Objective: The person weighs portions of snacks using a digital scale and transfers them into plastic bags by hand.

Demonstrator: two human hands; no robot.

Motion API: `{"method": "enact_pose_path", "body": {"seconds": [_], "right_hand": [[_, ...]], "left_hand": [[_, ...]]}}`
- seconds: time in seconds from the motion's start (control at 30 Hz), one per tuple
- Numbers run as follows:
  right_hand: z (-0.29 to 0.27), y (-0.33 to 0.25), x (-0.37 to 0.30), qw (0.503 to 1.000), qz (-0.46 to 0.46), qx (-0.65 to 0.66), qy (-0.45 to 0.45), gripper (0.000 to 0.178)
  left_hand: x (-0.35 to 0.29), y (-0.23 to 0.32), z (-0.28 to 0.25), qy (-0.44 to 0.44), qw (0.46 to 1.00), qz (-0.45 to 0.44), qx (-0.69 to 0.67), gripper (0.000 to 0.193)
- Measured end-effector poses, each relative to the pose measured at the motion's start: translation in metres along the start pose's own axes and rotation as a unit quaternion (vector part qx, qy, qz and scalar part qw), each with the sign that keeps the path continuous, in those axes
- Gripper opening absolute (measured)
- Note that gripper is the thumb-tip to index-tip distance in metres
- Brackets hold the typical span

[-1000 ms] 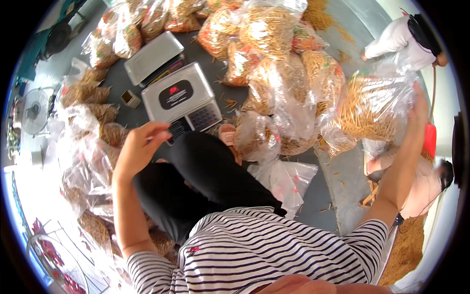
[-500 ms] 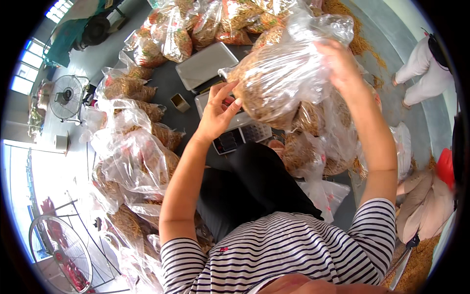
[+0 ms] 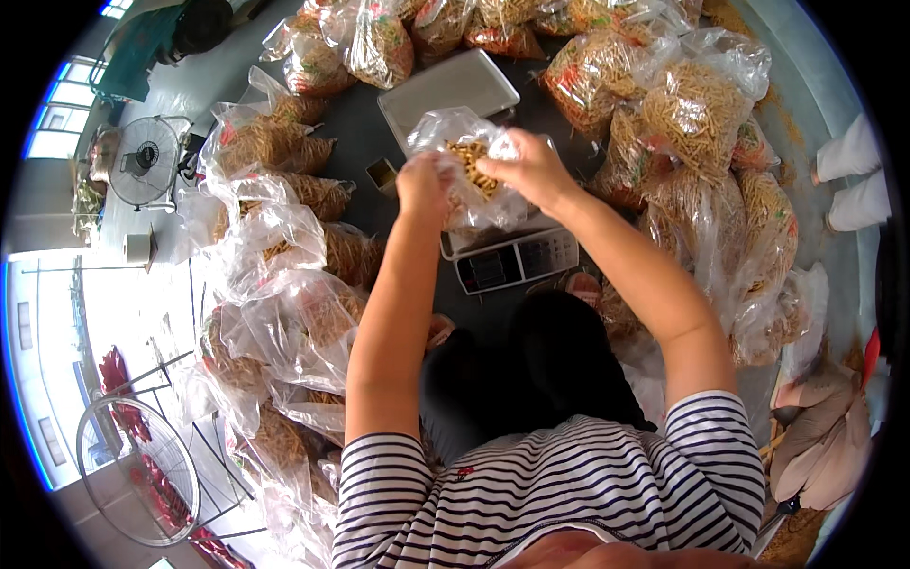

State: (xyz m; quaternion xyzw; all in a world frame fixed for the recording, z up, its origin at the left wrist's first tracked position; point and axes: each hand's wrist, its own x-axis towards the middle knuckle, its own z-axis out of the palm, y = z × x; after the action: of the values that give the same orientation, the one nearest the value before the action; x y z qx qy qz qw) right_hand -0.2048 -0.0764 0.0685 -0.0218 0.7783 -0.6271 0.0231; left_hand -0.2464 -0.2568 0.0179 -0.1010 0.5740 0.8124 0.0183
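Filled Bags [image 3: 697,109] Ringing a Person as Two Hands Are Holding One Open

Clear plastic bags of brown, stick-like pieces are lining the floor [image 3: 474,308] to the left, ahead and to the right, surrounding the person in a striped shirt [image 3: 569,474] and black trousers [image 3: 559,351]. At the right edge, two other people are showing in part: one in beige clothing [image 3: 825,436], another in white trousers [image 3: 853,161]. A fan [image 3: 144,163] is standing beyond the left row. In the middle, a rear scale [image 3: 464,85] is presenting a bare metal platform, while a front scale [image 3: 517,261] is facing its dark keypad panel toward the knees. An open bag [image 3: 498,211] of brown pieces is appearing above the front scale; whether it is touching cannot be told. The left hand [image 3: 424,182] is gripping its left side, fingers closed on the plastic. The right hand [image 3: 531,171] is gripping the right side, its thumb lying near the pieces. Near the left hand, a small box [image 3: 382,175] is sitting on the floor.
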Motion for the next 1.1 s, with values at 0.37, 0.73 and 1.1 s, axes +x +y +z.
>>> {"method": "enact_pose_path", "body": {"seconds": [0.37,0.73,1.1], "right_hand": [[-0.071,0.009,0.028,0.990,0.041,0.060,0.117,0.024],[-0.136,-0.011,-0.083,0.944,-0.108,-0.261,0.172,0.038],[-0.244,0.091,-0.320,0.931,0.317,-0.020,0.182,0.019]], "left_hand": [[-0.026,0.011,-0.036,0.134,0.981,-0.140,-0.007,0.023],[-0.113,0.074,-0.028,0.124,0.849,0.168,0.486,0.061],[-0.204,0.073,-0.091,0.159,0.946,0.060,0.277,0.023]]}}
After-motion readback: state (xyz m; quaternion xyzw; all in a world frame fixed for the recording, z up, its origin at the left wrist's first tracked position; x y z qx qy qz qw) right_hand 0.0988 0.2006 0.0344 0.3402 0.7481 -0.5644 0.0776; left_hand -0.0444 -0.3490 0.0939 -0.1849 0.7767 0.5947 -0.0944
